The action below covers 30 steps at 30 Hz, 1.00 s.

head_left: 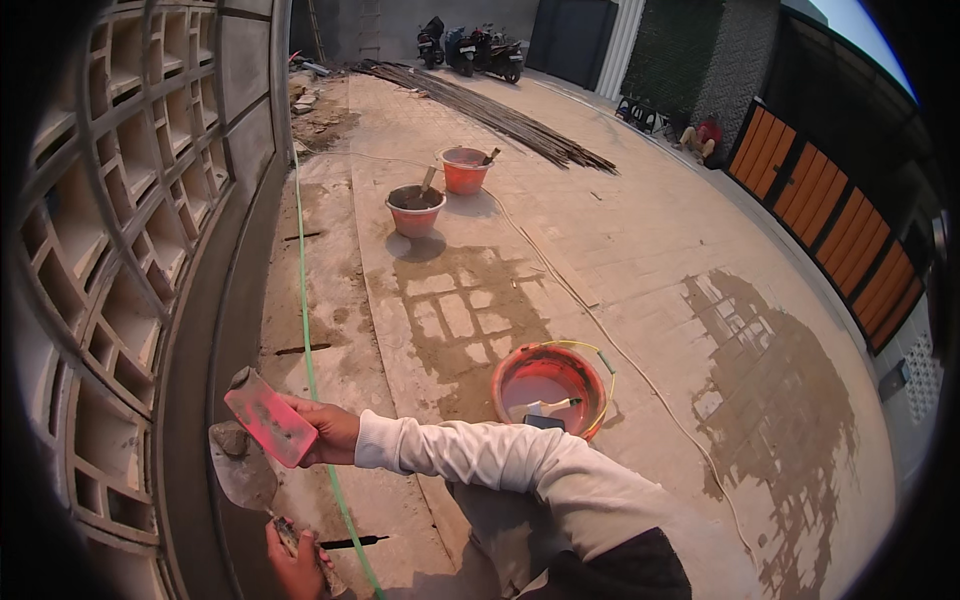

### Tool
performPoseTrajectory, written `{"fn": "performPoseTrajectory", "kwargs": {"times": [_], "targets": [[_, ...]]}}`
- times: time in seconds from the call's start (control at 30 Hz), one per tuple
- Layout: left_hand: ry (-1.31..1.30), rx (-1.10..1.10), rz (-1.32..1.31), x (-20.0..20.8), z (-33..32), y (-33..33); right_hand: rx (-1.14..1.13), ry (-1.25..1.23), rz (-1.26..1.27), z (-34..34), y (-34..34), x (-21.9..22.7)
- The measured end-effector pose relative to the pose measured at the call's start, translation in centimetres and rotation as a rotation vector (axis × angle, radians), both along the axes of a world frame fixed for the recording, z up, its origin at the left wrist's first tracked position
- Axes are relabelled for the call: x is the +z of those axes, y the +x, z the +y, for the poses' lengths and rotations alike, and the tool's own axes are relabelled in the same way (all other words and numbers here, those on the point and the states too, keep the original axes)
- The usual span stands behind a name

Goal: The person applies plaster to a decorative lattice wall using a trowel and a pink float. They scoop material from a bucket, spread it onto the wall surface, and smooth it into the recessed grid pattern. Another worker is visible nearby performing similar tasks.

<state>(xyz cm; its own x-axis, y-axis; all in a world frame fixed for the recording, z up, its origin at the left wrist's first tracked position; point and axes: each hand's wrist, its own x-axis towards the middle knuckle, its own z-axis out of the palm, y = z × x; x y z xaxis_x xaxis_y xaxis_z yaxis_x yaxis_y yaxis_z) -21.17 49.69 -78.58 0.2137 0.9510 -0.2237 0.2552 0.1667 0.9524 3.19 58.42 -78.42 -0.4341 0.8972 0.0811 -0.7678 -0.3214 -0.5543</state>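
My right hand (335, 432), its arm reaching across from the right, grips a flat, rectangular pink plastic piece (270, 420) smeared with mortar. A dab of grey mortar sits at its far corner. Below it, my left hand (295, 565) is wrapped around the handle of a trowel (245, 482). A lump of wet mortar (230, 438) lies on the trowel's blade, close to the pink piece's edge. Both tools are beside the smooth grey plastered base (195, 450) of the block wall.
Openwork blocks (110, 370) line the left. A green hose (307, 330) runs along the ground. A red bucket (505, 375) with water and a brush stands right of my arm; two buckets (415, 212) (465, 172) stand farther off. Beyond are long poles (500, 115), motorbikes (480, 52) and a crouching person (705, 135).
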Motion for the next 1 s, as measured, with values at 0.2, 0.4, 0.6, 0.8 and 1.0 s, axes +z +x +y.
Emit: {"fn": "performPoseTrajectory", "kwargs": {"times": [0.2, 0.4, 0.6, 0.8, 1.0], "targets": [[0.025, -0.009, 0.06, 1.6, -0.2, 1.0, -0.005, 0.028, 0.009, -0.1, 0.1, -0.1], [0.064, -0.036, 0.035, 1.7, -0.4, 1.4, -0.025, 0.015, 0.02, -0.7, 0.4, 0.8], [0.035, -0.003, -0.078, 0.4, -0.2, 1.2, -0.01, 0.051, 0.034, 0.0, 0.6, 0.0], [-0.108, 0.1, -0.286, -5.3, 1.7, -1.3, 0.0, 0.028, -0.014, 0.3, -0.2, -0.2], [-0.051, -0.041, -0.195, -5.5, 1.9, -0.9, -0.083, 0.25, -0.097, -0.6, -0.7, 2.5]]}}
